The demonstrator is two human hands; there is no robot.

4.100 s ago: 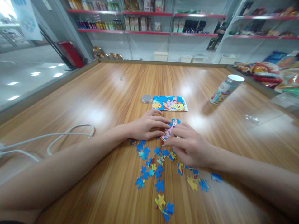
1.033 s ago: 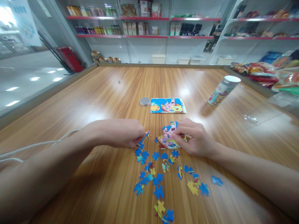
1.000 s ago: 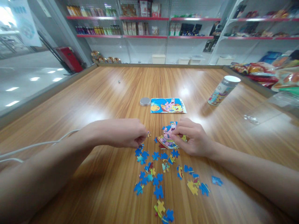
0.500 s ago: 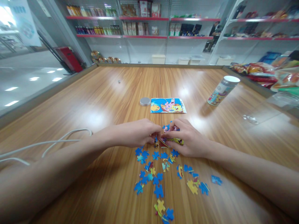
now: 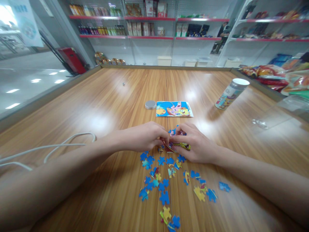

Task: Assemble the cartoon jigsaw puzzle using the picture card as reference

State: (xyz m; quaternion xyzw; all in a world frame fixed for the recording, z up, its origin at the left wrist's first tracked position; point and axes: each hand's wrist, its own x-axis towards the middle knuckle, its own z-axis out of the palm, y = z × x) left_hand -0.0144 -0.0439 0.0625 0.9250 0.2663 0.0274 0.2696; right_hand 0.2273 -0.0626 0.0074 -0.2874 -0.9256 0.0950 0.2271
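Over the middle of the table, my left hand [image 5: 152, 137] is closed in a pinch at the left edge of a partly joined puzzle section [image 5: 181, 146]. A small reddish-brown puzzle piece seems to be at its fingertips, mostly hidden. My right hand [image 5: 193, 143] grips the joined section from the right, its thumb and fingers curled on the yellow and red part. Just beneath my left fingers lies a dark patterned piece [image 5: 161, 149]. Nearer to me, loose blue puzzle pieces [image 5: 164, 197] and yellow ones [image 5: 199, 193] are scattered. Beyond my hands lies a cartoon picture card [image 5: 174, 109].
A round metal lid [image 5: 150, 104] touches the card's left side. A printed cylindrical can [image 5: 231, 94] stands at the right, near a clear crumpled bit [image 5: 260, 123]. White cables [image 5: 70, 139] lie left, by my forearm. Stocked shelves [image 5: 149, 38] stand behind the table, snack bags [image 5: 270, 75] at right.
My left fingertips have moved slightly right, closer to my right hand and against the edge of the joined section. My right hand keeps its grip; the loose pieces stay put.
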